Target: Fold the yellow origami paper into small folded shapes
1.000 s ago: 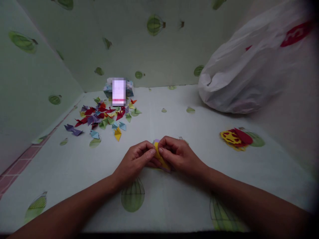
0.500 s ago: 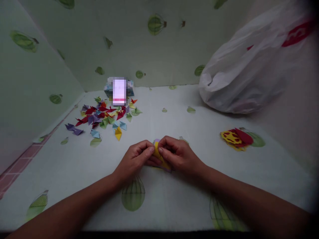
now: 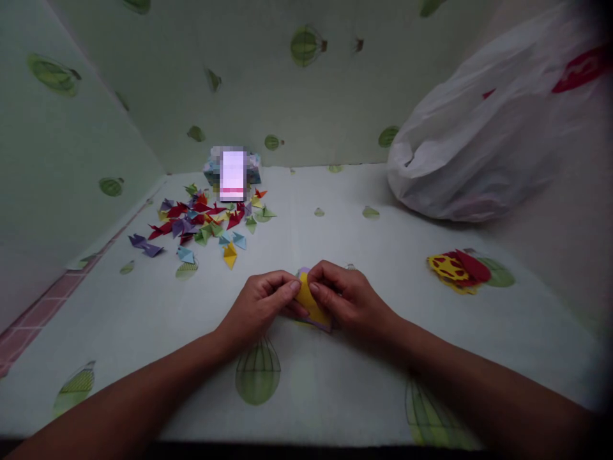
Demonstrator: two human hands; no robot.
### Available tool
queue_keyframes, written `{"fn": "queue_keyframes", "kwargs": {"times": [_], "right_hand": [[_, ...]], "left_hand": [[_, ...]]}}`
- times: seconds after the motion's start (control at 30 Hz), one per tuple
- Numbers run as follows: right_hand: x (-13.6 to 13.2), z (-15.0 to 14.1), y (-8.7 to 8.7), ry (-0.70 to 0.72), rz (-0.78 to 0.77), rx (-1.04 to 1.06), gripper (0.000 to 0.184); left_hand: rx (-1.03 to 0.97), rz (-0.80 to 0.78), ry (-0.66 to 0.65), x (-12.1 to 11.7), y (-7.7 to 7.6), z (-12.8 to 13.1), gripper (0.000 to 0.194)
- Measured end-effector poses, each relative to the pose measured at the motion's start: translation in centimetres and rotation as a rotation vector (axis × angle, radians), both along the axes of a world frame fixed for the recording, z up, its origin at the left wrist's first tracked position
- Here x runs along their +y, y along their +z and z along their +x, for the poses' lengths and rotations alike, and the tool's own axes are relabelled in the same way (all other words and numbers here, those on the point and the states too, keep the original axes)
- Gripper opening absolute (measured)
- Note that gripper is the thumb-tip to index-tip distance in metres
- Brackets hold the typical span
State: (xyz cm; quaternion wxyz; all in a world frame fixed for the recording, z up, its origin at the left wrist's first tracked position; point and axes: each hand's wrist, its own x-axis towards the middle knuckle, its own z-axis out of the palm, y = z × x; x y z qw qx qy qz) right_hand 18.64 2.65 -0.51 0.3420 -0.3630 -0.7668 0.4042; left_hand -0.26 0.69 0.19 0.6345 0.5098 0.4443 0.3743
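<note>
Near the middle of the table, yellow paper (image 3: 313,308) with purple and a little green showing at its edges is between my two hands. My left hand (image 3: 268,299) is closed, thumb and index finger pinching the paper's left edge. From the right, my right hand (image 3: 348,292) pinches its upper right side with thumb and curled fingers. The fingers partly cover the paper, and I cannot tell how many layers lie under it.
Many small folded paper cranes (image 3: 191,220) in mixed colours lie at the back left. Behind them a lit phone (image 3: 233,174) leans on a blurred box. A white plastic bag (image 3: 460,147) stands back right; red and yellow cut-outs (image 3: 460,268) lie before it.
My hands have drawn slightly apart, and more of the yellow paper shows between them. The whole view has shifted a little.
</note>
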Motion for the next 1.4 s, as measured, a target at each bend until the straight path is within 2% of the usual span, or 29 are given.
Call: {"fn": "queue_keyframes", "kwargs": {"times": [0.17, 0.43, 0.73, 1.0, 1.13, 1.3, 1.4], "right_hand": [[0.16, 0.12, -0.27, 0.013, -0.006, -0.019, 0.012], [0.06, -0.03, -0.23, 0.03, 0.021, -0.017, 0.01], [0.23, 0.16, -0.14, 0.089, -0.205, 0.128, 0.012], [0.13, -0.05, -0.04, 0.104, -0.278, 0.127, 0.012], [0.1, -0.09, 0.05, 0.109, -0.25, 0.119, 0.014], [0.08, -0.11, 0.11, 0.103, -0.074, 0.06, 0.011], [0.09, -0.13, 0.09, 0.101, -0.076, 0.06, 0.011]], "left_hand": [[0.07, 0.067, -0.015, 0.14, 0.2, -0.11, 0.018], [0.06, 0.111, -0.033, 0.3, 0.35, -0.4, 0.009], [0.106, 0.097, -0.085, 0.7, -0.03, -0.64, 0.015], [0.078, 0.067, -0.095, 0.79, 0.01, -0.5, 0.014], [0.085, 0.023, -0.095, 0.72, 0.15, -0.43, 0.015], [0.088, 0.007, -0.12, 0.75, 0.28, -0.53, 0.017], [0.085, -0.003, -0.12, 0.82, 0.22, -0.53, 0.018]]}}
